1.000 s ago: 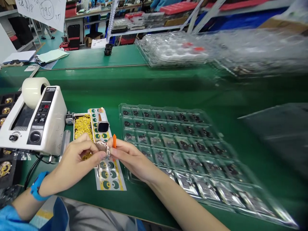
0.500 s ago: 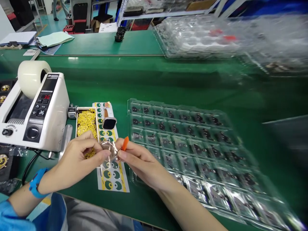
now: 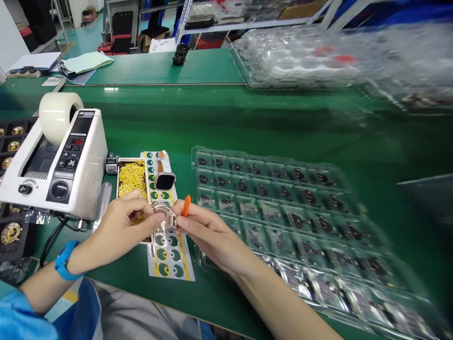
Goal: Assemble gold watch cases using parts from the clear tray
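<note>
Between my two hands is a round, shiny metal watch case [image 3: 164,216]. My left hand [image 3: 132,222], with a blue band at the wrist, pinches its left edge between thumb and fingers. On the right side my right hand [image 3: 201,226] grips the case; an orange pointed tool [image 3: 186,206] sticks up from between its fingers. Below the hands lies a sticker sheet [image 3: 177,255] with yellow and green shapes. A watch with a square dark face [image 3: 165,181] rests on the sheet's upper part. Beside it, a box of yellow rings [image 3: 131,177] is partly hidden by my left hand.
A white tape dispenser [image 3: 85,165] stands at the left, with a black tray of gold round parts [image 3: 10,233] beyond it. Clear blister trays [image 3: 283,212] of dark parts cover the right side. More clear trays [image 3: 300,56] lie on the back ledge.
The view has shifted slightly, so the bench items appear farther right. Both hands still hold the case, which looks slightly more tilted.
</note>
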